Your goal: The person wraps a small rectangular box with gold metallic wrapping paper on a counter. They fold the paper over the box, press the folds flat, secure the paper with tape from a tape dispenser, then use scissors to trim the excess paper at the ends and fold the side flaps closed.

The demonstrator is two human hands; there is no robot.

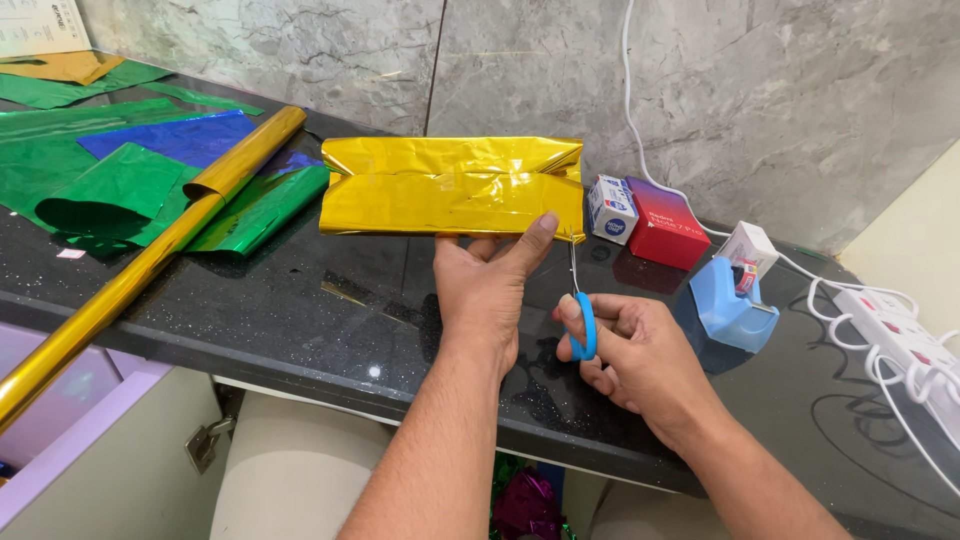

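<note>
Left hand (487, 285) pinches the lower edge of the gold foil (452, 187) at centre frame, thumb on top, fingers clamped beneath it. Right hand (630, 350) has its grip closed through the blue scissors (580, 305), blades pointing up to the foil's lower right corner. The foil looks already folded into a crinkled, mirror-shiny rectangle; I'd say the cut is only starting, since no strip hangs loose. Glossy black speckled bench (330, 300) underneath. Left of frame: green sheets (110, 190), a blue sheet (175, 135), a long gold roll (150, 260). Right: small boxes (645, 220), a blue tape dispenser (725, 305).
</note>
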